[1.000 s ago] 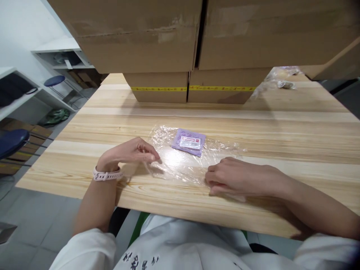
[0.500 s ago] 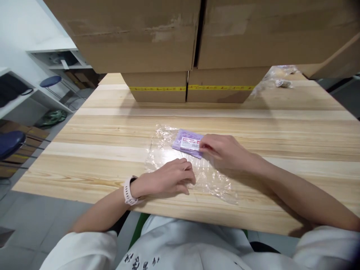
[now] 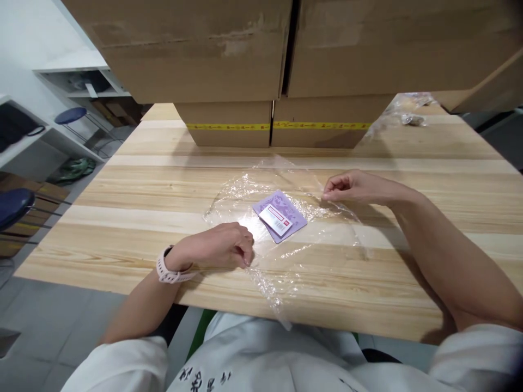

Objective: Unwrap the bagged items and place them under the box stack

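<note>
My L hand, 8 o'clock of purple patterned pkt, & R hand, 2 o'clock, pinch clear plastic film; I'd tension evenly.

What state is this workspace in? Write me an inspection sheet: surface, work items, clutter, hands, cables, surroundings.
Surface: wooden table, light, striped grain.
Work items: clear plastic film, wrinkled and spread out; a purple packet lies within its outline, a white label on top. Whether the packet is over or under the film is hard to tell.
Clutter: crumpled plastic at far right; stacked cardboard boxes opposite the person.
Left hand: pinching the film on its near side; pale wristband worn.
Right hand: pinching the film's right side.
Cables: nothing seen.
Surroundings: blue stools and white shelving at left; tiled floor.
</note>
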A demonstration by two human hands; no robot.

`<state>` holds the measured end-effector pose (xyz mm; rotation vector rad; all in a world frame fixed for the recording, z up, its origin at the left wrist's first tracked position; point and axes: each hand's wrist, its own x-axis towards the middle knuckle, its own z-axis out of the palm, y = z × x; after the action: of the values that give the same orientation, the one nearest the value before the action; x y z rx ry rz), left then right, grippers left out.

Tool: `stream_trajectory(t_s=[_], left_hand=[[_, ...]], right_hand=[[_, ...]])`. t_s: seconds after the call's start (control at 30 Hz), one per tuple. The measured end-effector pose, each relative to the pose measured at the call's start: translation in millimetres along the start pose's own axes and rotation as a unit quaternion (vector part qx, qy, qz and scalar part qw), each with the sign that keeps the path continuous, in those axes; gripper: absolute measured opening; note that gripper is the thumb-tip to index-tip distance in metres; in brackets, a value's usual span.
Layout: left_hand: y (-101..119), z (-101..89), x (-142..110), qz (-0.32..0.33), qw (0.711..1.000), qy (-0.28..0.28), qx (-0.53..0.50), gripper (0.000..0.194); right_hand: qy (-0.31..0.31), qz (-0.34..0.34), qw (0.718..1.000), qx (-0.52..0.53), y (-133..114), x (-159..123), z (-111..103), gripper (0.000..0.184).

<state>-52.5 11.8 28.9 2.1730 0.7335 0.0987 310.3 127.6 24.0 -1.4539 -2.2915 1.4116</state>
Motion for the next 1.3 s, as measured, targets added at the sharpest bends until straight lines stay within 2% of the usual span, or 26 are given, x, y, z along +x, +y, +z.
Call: stream_trajectory(t_s=[0.23, 0.47, 0.6, 0.63, 0.7, 0.77, 0.83, 0.87, 0.93, 0.97, 1.03, 1.1, 1.17, 1.3], left_hand=[[-2.9, -8.7, -8.5, 0.001, 1.000, -0.003, -0.017, 0.025], [-13.1, -15.4, -11.7, -0.008, 1.000, -0.014, -0.015, 0.023], [-13.6, -19.1, -11.1, -0.066, 0.997, -0.026, -0.030, 0.019], [-12.9, -19.5, -10.9, -0.089, 0.995, -0.023, -0.033, 0.016], [-12.1, -19.6, -10.7, -0.126, 0.992, -0.005, -0.026, 0.013], [-12.8, -19.4, -10.4, -0.140, 0.990, 0.012, -0.018, 0.018], [-14.5, -19.5, -9.7, -0.131, 0.991, 0.008, -0.023, 0.014], [-15.4, -19.7, -9.1, -0.122, 0.992, 0.003, -0.030, 0.009], [-16.4, -20.5, -7.9, -0.101, 0.994, -0.005, -0.046, 0.008], [-16.4, -21.0, -7.6, -0.090, 0.994, -0.002, -0.054, 0.011], [-15.4, -21.8, -8.8, -0.069, 0.995, 0.015, -0.066, 0.015], [-13.6, -22.1, -13.7, -0.048, 0.995, 0.040, -0.074, 0.018], [-12.0, -22.0, -23.1, -0.038, 0.994, 0.073, -0.073, 0.022], [-10.3, -20.0, -49.6, -0.049, 0.989, 0.135, -0.028, 0.026]], right_hand=[[-0.017, -0.034, 0.999, 0.010, 4.5, 2.2, -0.5, 0.048], [-0.020, 0.013, 0.999, 0.048, 22.1, 4.1, -9.3, 0.043], [-0.028, 0.042, 0.997, 0.057, 33.7, 7.2, -14.9, 0.042], [-0.015, 0.051, 0.998, 0.041, 33.9, 6.9, -17.0, 0.041], [0.068, 0.071, 0.993, -0.060, 28.1, 4.0, -19.9, 0.034], [0.193, 0.074, 0.958, -0.198, 12.2, -1.9, -16.5, 0.025], [0.256, 0.016, 0.931, -0.261, -11.8, -9.1, 0.0, 0.020], [0.244, -0.044, 0.937, -0.246, -24.9, -12.4, 14.2, 0.020], [0.158, -0.218, 0.950, -0.158, -47.6, -16.5, 52.7, 0.021], [0.121, -0.280, 0.943, -0.130, -55.1, -16.8, 74.9, 0.022], [0.093, -0.381, 0.912, -0.122, -60.1, -14.3, 117.6, 0.028], [0.079, -0.415, 0.896, -0.140, -53.7, -9.1, 149.5, 0.038], [0.056, -0.413, 0.893, -0.170, -42.3, -4.2, 166.4, 0.046], [-0.001, -0.385, 0.899, -0.207, -28.7, -0.7, 169.2, 0.058]])
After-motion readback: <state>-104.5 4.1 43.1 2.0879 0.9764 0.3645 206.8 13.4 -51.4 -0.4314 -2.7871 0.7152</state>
